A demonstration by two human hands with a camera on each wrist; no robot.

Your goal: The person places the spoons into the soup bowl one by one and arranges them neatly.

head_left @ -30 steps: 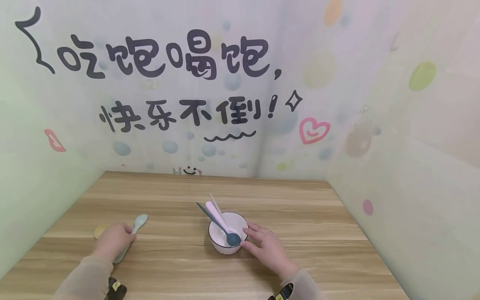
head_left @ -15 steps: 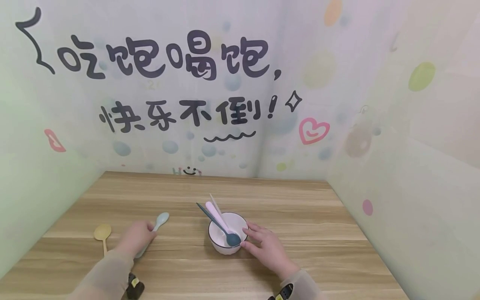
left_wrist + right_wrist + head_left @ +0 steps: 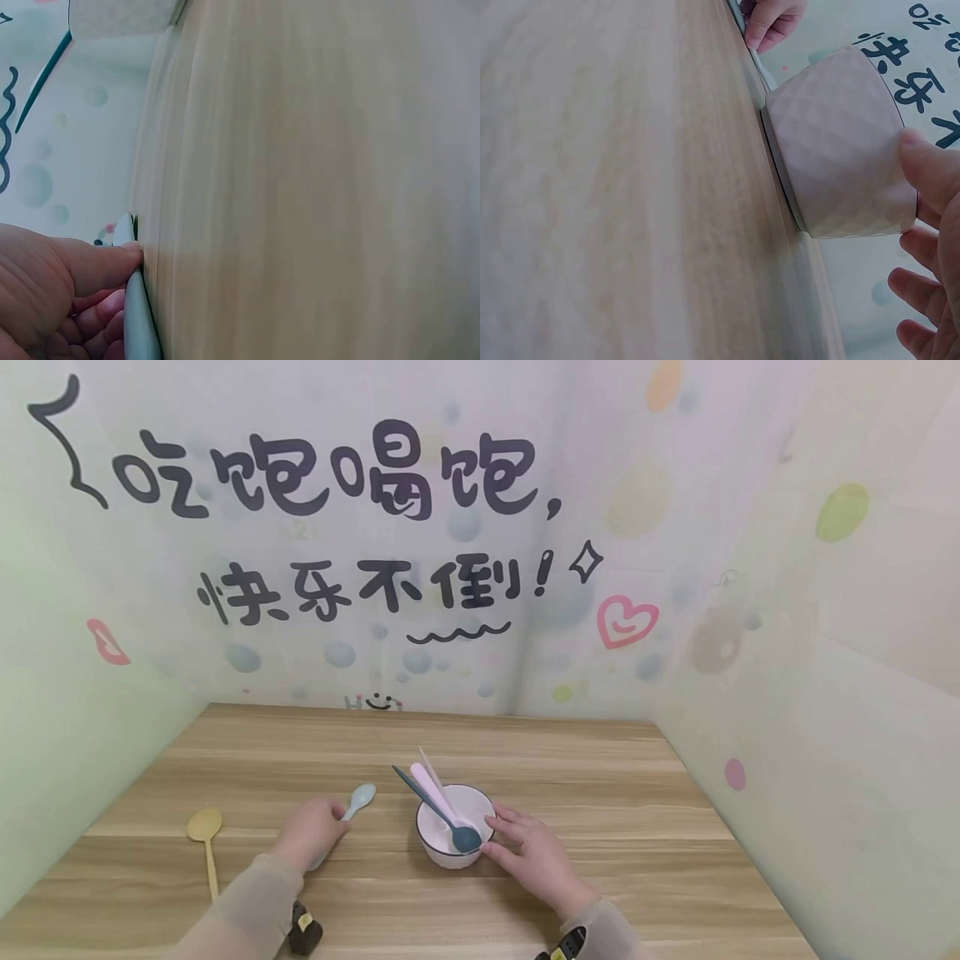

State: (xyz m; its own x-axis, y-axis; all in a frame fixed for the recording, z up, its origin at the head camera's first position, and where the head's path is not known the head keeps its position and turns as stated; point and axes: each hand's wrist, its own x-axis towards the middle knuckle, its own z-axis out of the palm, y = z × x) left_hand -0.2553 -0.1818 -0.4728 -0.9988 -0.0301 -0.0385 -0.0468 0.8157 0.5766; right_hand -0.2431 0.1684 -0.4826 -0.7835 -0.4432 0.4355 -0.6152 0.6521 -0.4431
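My left hand (image 3: 311, 832) pinches the handle of a light blue spoon (image 3: 363, 796) between thumb and fingers. In the left wrist view this spoon (image 3: 140, 322) lies low along the tabletop, its near end passing out of frame. A white bowl (image 3: 452, 861) with a dark rim stands upright to the right of that hand. My right hand (image 3: 536, 857) holds the bowl's right side, thumb and fingertips at the rim. Inside the bowl lean a dark teal spoon (image 3: 466, 838), a pink-handled utensil (image 3: 429, 783) and a thin pale one (image 3: 426, 759); the lower ends of the last two are hard to make out.
A yellow spoon (image 3: 205, 825) lies on the wooden table (image 3: 600, 793) at the left, its handle end hidden by the left sleeve. Printed walls (image 3: 480, 677) close off the back and both sides of the table.
My left hand has moved right across the table with the light blue spoon, nearer the bowl. The yellow spoon has come into sight behind it. My right hand and the bowl have stayed put.
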